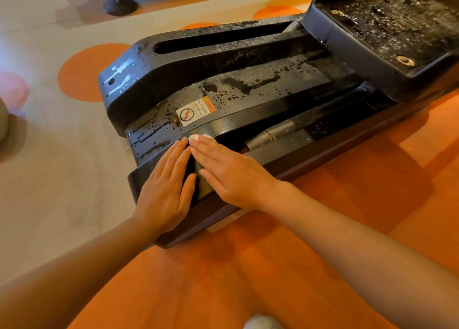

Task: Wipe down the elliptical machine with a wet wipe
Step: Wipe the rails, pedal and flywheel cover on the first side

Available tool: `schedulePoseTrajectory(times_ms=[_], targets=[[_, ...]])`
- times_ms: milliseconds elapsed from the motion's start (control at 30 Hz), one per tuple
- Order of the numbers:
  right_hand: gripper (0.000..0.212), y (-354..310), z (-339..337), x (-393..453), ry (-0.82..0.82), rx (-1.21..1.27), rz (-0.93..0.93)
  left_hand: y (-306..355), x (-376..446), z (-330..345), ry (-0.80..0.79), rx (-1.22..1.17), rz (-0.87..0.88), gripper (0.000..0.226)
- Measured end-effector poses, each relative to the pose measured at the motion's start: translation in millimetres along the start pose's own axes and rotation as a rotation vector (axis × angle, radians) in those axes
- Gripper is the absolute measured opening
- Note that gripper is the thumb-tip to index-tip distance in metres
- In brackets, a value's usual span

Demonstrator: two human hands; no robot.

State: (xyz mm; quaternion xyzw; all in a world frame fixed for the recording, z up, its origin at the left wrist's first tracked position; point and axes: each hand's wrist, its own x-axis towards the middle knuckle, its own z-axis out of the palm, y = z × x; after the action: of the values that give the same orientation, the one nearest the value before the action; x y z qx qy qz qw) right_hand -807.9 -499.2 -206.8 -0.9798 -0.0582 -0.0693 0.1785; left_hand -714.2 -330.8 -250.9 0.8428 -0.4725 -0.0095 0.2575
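Two hands flat on black elliptical base [248, 85], near its rear end. Left hand [162, 189] lies palm down, fingers straight and together, thumb out to the side. Right hand [231, 172] likewise flat, fingers straight and close, pressing a white wipe [198, 137]; only a small bit of wipe shows past the fingertips. Index fingertips of both hands nearly meet. Base top wet with droplets and streaks. Warning sticker [195, 111] just beyond the wipe. Pedal [387, 30] upper right. Orange-and-beige floor [62, 154].
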Motion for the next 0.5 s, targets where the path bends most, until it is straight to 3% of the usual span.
schedulePoseTrajectory(times_ms=[133, 300, 500], targets=[[0.050, -15, 10, -16, 0.081, -0.150, -0.039, 0, -1, 1, -0.005, -0.008, -0.017, 0.061], [0.045, -19, 10, -49, 0.106, -0.153, -0.040, 0, -2, 0, -0.018, -0.001, -0.026, 0.064], [0.043, -8, 6, -72, 0.238, -0.023, 0.155, 2, 0, -3, -0.055, 0.030, 0.066, 0.064]])
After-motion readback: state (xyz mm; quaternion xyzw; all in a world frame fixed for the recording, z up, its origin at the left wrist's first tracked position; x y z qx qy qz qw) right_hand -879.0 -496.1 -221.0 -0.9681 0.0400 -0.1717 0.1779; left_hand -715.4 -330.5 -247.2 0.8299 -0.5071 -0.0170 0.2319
